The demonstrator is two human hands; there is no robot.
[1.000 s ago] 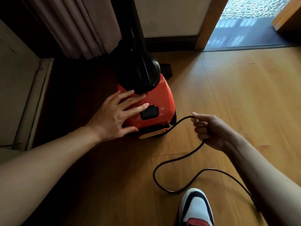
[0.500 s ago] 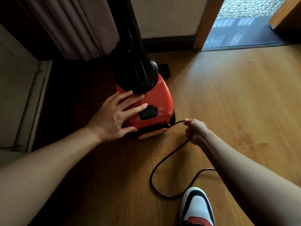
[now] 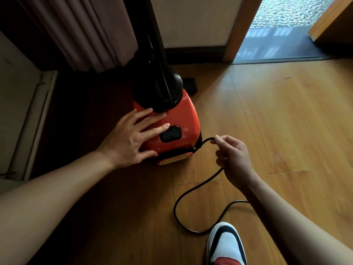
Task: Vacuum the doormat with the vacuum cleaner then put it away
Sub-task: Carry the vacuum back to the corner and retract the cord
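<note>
Wooden floor (image 3: 277, 121) bears vacuum cleaner (image 3: 183, 115) under flat left hand (image 3: 129, 138), right hand (image 3: 233, 155) pinching cord (image 3: 210, 178) near shoe (image 3: 225, 243)

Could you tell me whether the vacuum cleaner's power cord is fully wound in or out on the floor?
Out: the cord loops across the floor from the vacuum cleaner, pinched by the right hand.

Vacuum cleaner (image 3: 177, 119) on floor (image 3: 277, 121), curtain (image 3: 86, 31) behind-left, doorway (image 3: 286, 29) behind-right. Left hand (image 3: 131, 138) on its top; cord (image 3: 191, 197) loops right, shoe (image 3: 225, 245) nearest.
</note>
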